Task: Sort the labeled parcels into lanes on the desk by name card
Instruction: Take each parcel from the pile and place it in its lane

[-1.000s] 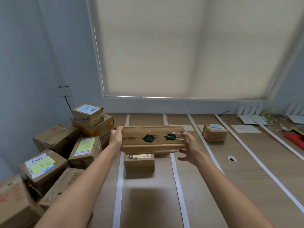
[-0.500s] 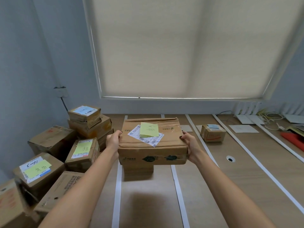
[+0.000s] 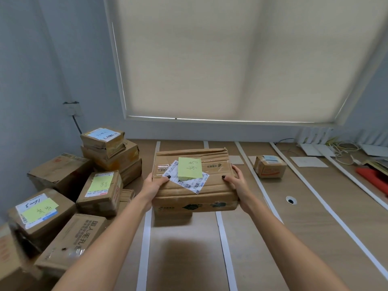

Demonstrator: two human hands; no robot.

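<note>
Desk [image 3: 315,238] taped lanes | left hand [image 3: 154,186], right hand [image 3: 236,182] grip parcel [image 3: 193,185] ends | risk: misread note, wrong lane.

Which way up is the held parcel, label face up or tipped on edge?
Label face up. The held parcel shows its top with the green sticky note toward the camera, left hand and right hand on its sides.

A wide parcel [image 3: 194,185] sits between the left hand [image 3: 154,185] and right hand [image 3: 237,182], above a lane between two tape strips [image 3: 144,238], with a smaller box [image 3: 172,213] under it. A sticky note [image 3: 189,169] lies on its top (over a shipping label [image 3: 192,181]). Stacked parcels [image 3: 88,181] crowd the desk [image 3: 273,238] at left; a lone small box [image 3: 269,166] stands farther right.
</note>
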